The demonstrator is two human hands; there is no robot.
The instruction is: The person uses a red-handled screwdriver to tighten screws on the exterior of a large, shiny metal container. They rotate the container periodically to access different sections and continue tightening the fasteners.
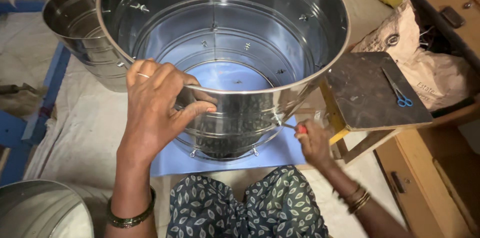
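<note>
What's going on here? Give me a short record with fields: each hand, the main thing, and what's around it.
Main thing: big steel drum, open top, small fasteners along its inner wall
Left hand: grips the drum rim, fingers inside
Right hand: holds a red-handled screwdriver, tip against the drum's outer wall
Under the drum: blue sheet
Nearby: second steel drum at left, scissors on a dark board at right

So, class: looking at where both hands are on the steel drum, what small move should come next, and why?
Probably turn the screwdriver: the right hand holds its tip against the drum's outer wall, while the left hand grips over the rim, fingers inside, seemingly steadying the fastener there.
</note>
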